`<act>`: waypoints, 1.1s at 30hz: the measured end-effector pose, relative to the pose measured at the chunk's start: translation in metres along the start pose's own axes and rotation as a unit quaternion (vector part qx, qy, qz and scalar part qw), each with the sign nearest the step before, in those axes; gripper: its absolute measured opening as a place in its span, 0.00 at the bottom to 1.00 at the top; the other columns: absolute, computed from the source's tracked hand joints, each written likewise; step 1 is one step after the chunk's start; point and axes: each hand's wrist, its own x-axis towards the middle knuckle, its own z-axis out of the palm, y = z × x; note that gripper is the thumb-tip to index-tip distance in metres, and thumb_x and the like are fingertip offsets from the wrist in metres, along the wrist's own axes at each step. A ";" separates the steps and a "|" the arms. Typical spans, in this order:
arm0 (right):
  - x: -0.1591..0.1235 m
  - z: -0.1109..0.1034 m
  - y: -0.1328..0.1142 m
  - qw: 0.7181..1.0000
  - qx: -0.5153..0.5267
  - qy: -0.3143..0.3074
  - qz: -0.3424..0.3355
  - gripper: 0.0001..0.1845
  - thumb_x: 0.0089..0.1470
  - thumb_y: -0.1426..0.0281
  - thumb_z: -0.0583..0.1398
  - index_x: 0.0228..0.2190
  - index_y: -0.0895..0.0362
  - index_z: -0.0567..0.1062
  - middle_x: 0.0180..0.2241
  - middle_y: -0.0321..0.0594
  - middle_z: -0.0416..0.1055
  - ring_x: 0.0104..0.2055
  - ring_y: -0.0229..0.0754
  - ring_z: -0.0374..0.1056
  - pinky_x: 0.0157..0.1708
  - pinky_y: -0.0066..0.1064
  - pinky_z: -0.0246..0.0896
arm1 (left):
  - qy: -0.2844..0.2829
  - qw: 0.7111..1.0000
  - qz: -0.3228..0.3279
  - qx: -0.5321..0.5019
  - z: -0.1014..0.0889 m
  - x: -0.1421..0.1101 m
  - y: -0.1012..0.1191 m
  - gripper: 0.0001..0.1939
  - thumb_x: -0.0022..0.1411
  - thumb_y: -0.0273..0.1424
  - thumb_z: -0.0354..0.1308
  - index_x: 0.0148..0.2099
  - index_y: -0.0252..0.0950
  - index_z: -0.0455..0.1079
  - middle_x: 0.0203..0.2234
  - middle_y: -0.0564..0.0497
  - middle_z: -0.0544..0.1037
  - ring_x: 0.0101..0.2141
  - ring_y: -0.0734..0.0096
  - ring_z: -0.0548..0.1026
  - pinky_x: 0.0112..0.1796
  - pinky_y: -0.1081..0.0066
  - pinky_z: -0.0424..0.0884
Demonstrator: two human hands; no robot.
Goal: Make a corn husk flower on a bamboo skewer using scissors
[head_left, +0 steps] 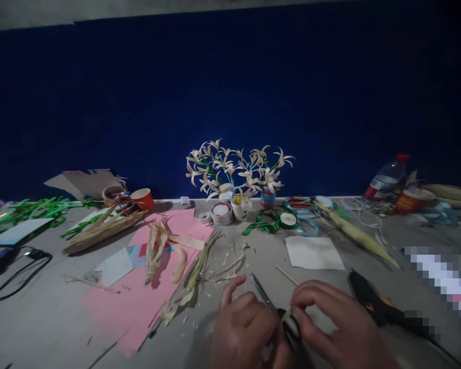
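My left hand (246, 325) and my right hand (334, 320) come together at the bottom middle. The right thumb and fingertips pinch a small pale piece (287, 313), perhaps a bit of husk. My left fingers are curled, with the index finger raised; their tips are partly hidden, and what they hold cannot be made out. Under and between the hands lie scissors (262, 290) with dark handles, blades pointing away. A thin stick (286, 274) rests just beyond the right fingers. Ahead of that is a white paper sheet (314, 253).
A black glue gun (369, 300) lies to the right. Pink paper (123, 312) bearing dried husks (157, 251) spreads on the left. Pale husk flowers (230, 169) stand in cups at the back, near green ribbon (267, 220). A bottle (386, 179) leans at the back right.
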 end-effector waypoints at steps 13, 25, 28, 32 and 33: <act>0.007 0.002 -0.014 0.998 0.015 -0.051 -0.022 0.09 0.52 0.79 0.54 0.27 0.53 0.68 0.25 0.32 0.73 0.28 0.38 0.71 0.29 0.28 0.65 | -0.041 0.999 0.012 0.000 -0.005 0.006 -0.001 0.10 0.49 0.19 0.53 0.23 0.38 0.60 0.13 0.62 0.68 0.17 0.78 0.66 0.49 0.63 0.66; -0.002 0.003 -0.015 0.998 -0.013 -0.061 0.018 0.08 0.52 0.78 0.56 0.30 0.51 0.69 0.28 0.32 0.74 0.31 0.39 0.73 0.32 0.28 0.67 | -0.060 0.998 0.005 -0.001 -0.005 -0.002 -0.006 0.10 0.49 0.18 0.53 0.24 0.39 0.61 0.14 0.62 0.69 0.18 0.78 0.67 0.52 0.62 0.65; -0.001 0.005 -0.009 0.999 -0.035 -0.041 0.001 0.09 0.52 0.79 0.55 0.27 0.52 0.68 0.25 0.32 0.73 0.29 0.39 0.73 0.30 0.29 0.66 | -0.071 0.997 0.004 0.015 -0.007 -0.005 -0.007 0.10 0.49 0.18 0.54 0.25 0.39 0.62 0.14 0.62 0.69 0.19 0.77 0.68 0.52 0.61 0.65; -0.005 0.002 0.007 0.996 -0.069 0.051 0.017 0.06 0.55 0.75 0.57 0.30 0.51 0.70 0.28 0.34 0.75 0.29 0.40 0.74 0.31 0.29 0.67 | -0.074 0.996 -0.023 0.032 -0.010 -0.010 -0.010 0.11 0.50 0.17 0.54 0.25 0.38 0.61 0.15 0.61 0.69 0.19 0.77 0.68 0.52 0.60 0.65; -0.006 0.002 0.006 0.996 -0.063 0.054 0.022 0.05 0.55 0.74 0.57 0.32 0.51 0.70 0.29 0.34 0.76 0.30 0.40 0.74 0.32 0.28 0.68 | -0.078 0.996 -0.024 0.031 -0.010 -0.010 -0.010 0.10 0.50 0.17 0.54 0.25 0.38 0.61 0.15 0.61 0.69 0.20 0.77 0.68 0.52 0.60 0.65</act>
